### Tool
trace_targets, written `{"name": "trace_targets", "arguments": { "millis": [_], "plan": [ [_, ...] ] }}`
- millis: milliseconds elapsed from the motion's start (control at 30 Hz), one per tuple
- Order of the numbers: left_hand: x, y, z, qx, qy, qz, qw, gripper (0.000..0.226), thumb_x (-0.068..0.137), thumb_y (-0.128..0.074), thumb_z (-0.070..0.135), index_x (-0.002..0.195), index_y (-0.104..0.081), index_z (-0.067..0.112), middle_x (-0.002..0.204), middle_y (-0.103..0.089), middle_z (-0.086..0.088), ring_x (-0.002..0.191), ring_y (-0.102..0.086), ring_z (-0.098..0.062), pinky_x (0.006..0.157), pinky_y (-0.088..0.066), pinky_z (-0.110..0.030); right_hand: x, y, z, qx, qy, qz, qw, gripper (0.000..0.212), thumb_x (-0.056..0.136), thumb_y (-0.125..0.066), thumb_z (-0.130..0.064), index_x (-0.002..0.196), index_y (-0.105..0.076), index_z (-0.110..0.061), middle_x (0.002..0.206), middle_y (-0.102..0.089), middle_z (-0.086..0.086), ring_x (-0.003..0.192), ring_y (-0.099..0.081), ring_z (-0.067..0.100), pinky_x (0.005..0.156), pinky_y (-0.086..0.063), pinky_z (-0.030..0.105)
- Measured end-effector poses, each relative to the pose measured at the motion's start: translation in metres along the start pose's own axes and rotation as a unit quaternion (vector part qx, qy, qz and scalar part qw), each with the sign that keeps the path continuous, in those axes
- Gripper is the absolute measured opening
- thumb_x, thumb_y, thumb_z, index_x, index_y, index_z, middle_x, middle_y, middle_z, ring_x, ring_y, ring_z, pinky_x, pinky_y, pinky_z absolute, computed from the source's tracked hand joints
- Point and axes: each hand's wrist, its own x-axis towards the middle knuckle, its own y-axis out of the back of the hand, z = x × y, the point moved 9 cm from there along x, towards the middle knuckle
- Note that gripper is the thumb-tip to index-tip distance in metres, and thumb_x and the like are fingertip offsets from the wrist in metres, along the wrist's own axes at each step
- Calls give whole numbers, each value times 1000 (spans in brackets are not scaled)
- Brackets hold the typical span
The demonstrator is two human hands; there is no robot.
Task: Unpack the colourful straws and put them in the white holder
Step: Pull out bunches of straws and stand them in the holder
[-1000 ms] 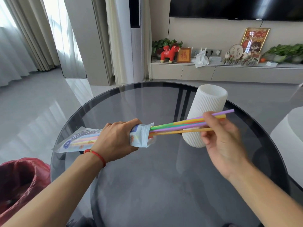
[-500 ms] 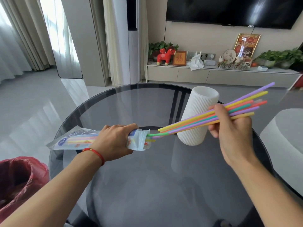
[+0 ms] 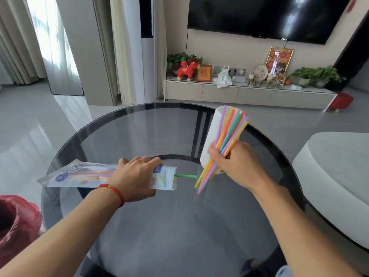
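My right hand [image 3: 237, 166] grips a bundle of colourful straws [image 3: 229, 134] near its middle, tilted steeply with the upper ends up and to the right. The bundle stands in front of the white ribbed holder [image 3: 212, 136], which rests upright on the round glass table [image 3: 159, 226]. My left hand [image 3: 135, 176] clasps the clear plastic straw packet [image 3: 79, 175] lying sideways above the table. A green straw [image 3: 185, 176] pokes out of the packet's open end, and more straws show through the plastic.
A red bag [image 3: 14, 222] sits at the lower left beside the table. A pale round seat [image 3: 335, 176] stands to the right. Behind the table runs a low cabinet [image 3: 249, 94] with ornaments and plants under a wall television.
My right hand has pulled the bundle fully clear of the packet and swung it from nearly level to steeply upright in front of the holder. My left hand and the packet stayed about where they were.
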Motion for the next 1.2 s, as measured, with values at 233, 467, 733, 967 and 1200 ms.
{"name": "trace_targets", "arguments": {
  "millis": [233, 467, 733, 967, 1200],
  "plan": [
    [0, 3, 6, -7, -5, 18, 1000, 59, 70, -66, 48, 123, -42, 39, 110, -57, 9, 99, -56, -19, 88, -44, -42, -5, 7, 20, 42, -25, 36, 998, 44, 100, -69, -32, 71, -69, 1, 53, -68, 9, 47, -68, 15, 51, -58, 27],
    [1, 7, 11, -5, -3, 39, 999, 61, 71, -65, 49, 126, -41, 39, 113, -54, 10, 102, -54, -19, 89, -43, -42, -8, 61, 28, 240, 1, 171, 956, 20, 101, -66, -17, 85, -75, -8, 57, -67, 15, 43, -58, 21, 46, -53, 30],
    [1, 12, 14, -18, -12, 69, 997, 63, 70, -64, 52, 128, -40, 42, 114, -54, 13, 103, -54, -17, 90, -43, -41, 6, 130, 20, 377, -17, 362, 853, 21, 91, -68, -18, 71, -76, -20, 53, -66, -2, 44, -57, 17, 43, -46, 26],
    [2, 16, 12, -31, -8, 75, 997, 61, 71, -61, 51, 128, -41, 41, 115, -54, 12, 104, -54, -17, 92, -43, -42, 13, 164, 3, 263, 31, 391, 882, 25, 92, -65, -28, 68, -72, -31, 54, -70, -6, 40, -61, 15, 41, -47, 26],
    [1, 14, 11, -37, -7, 70, 997, 64, 70, -64, 52, 129, -40, 43, 116, -54, 14, 105, -54, -16, 93, -43, -41, 63, 109, 16, 159, -53, 214, 962, 28, 86, -69, -37, 74, -74, -12, 56, -71, 6, 49, -64, 22, 59, -57, 38]
  ]
}}
